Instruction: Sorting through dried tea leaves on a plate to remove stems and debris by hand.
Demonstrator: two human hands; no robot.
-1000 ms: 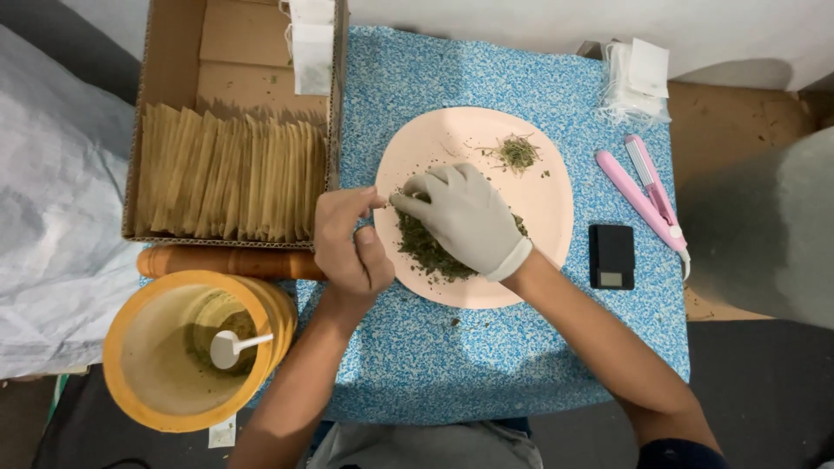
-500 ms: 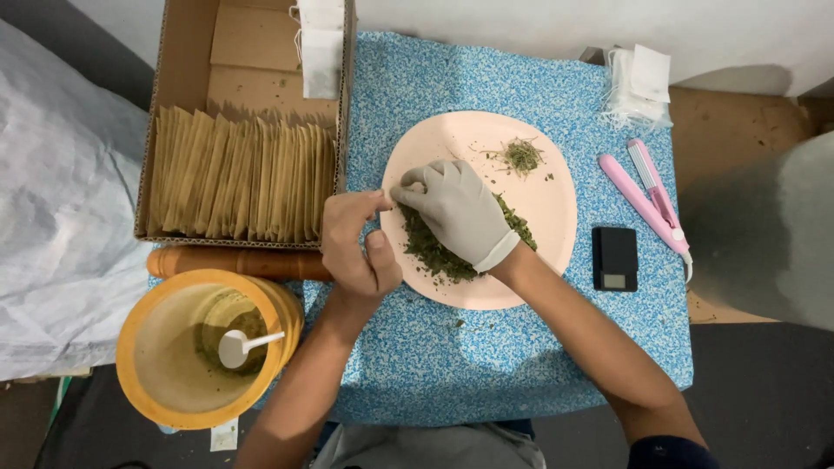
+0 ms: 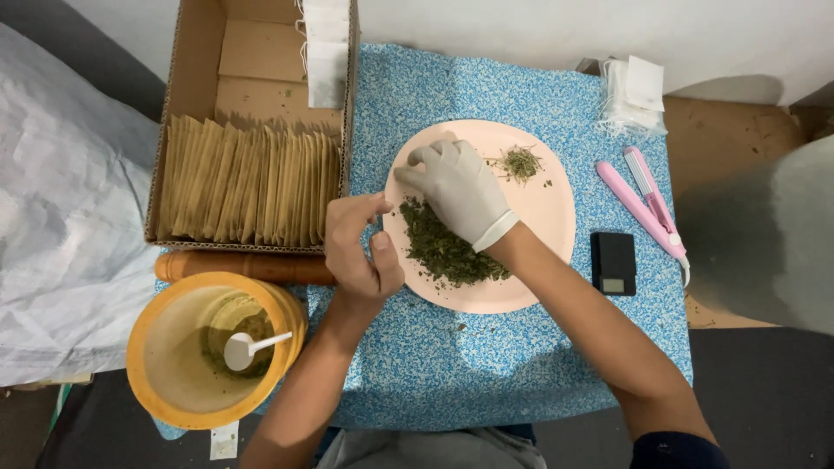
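Two hands (image 3: 408,226) over one pink plate (image 3: 547,204), two herb piles (image 3: 447,252)

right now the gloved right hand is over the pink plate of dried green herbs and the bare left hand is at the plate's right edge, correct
Not quite. The head view shows the bare left hand at the left edge of the pink plate, not the right. The rest holds: the gloved right hand is over the plate, above the dried green herbs.
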